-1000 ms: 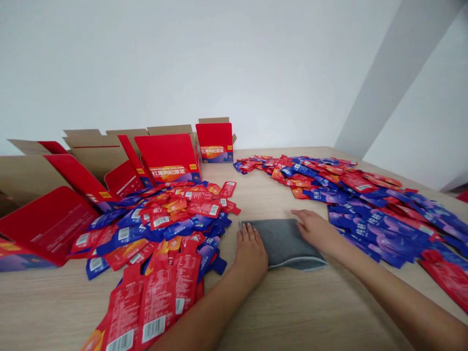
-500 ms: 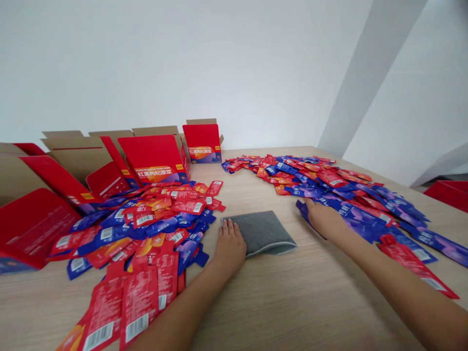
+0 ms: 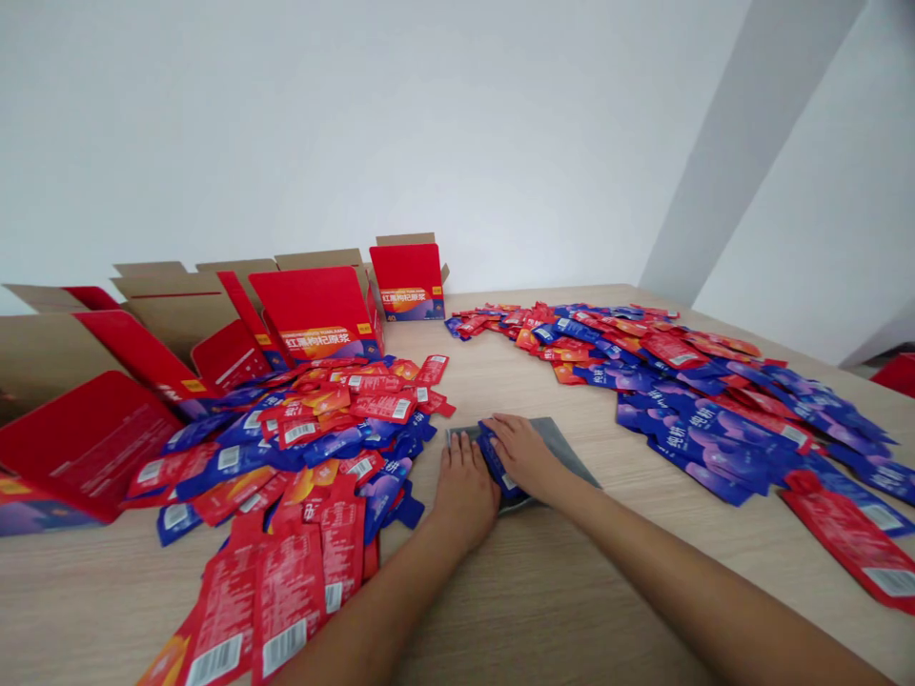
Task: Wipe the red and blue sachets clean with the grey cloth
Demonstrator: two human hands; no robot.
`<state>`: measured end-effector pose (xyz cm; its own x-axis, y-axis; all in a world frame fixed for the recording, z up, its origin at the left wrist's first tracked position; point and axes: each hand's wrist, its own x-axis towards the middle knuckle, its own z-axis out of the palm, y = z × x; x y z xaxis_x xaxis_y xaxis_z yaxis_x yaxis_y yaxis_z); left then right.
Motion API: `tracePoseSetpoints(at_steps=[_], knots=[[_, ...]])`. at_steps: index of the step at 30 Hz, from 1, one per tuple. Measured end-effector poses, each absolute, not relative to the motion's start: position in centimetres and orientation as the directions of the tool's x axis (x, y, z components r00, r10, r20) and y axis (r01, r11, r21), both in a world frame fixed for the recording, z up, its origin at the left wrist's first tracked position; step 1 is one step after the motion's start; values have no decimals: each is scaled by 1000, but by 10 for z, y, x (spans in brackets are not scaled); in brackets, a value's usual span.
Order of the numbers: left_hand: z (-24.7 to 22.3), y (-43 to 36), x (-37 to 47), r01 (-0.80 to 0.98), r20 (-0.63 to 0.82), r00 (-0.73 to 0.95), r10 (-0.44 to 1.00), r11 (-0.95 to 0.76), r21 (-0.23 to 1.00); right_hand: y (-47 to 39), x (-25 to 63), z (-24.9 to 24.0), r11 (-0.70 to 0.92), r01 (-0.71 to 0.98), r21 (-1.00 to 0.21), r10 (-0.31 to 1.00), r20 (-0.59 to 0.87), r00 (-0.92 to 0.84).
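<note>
A grey fabric pouch (image 3: 561, 446) lies flat on the wooden table, with a blue sachet (image 3: 495, 459) on top of it. My right hand (image 3: 525, 455) is closed on that sachet, fingertips over its upper end. Over the pouch's left edge rests my left hand (image 3: 466, 491), flat with its fingers stretched out, beside the sachet. Red and blue sachets (image 3: 307, 429) are heaped to the left of my hands. Another heap of blue and red sachets (image 3: 686, 419) spreads to the right.
Open red cardboard boxes (image 3: 315, 310) stand in a row at the left and back left. One more box (image 3: 409, 281) stands at the table's back. The wooden table (image 3: 572, 610) reaches the white wall. A red object (image 3: 897, 373) is at the far right edge.
My right hand has moved left from the right heap onto the pouch, bringing a blue sachet. My left hand has stayed at the pouch's left edge. The view has shifted slightly right.
</note>
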<state>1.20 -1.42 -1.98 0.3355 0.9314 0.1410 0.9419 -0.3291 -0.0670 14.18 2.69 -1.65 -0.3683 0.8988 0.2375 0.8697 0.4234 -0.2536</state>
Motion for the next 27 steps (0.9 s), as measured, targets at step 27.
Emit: tracePoseSetpoints(at_steps=[27], knots=[[-13, -15, 15, 944, 89, 327, 941, -320, -79, 22, 172, 24, 476, 672, -567, 858, 467, -213]])
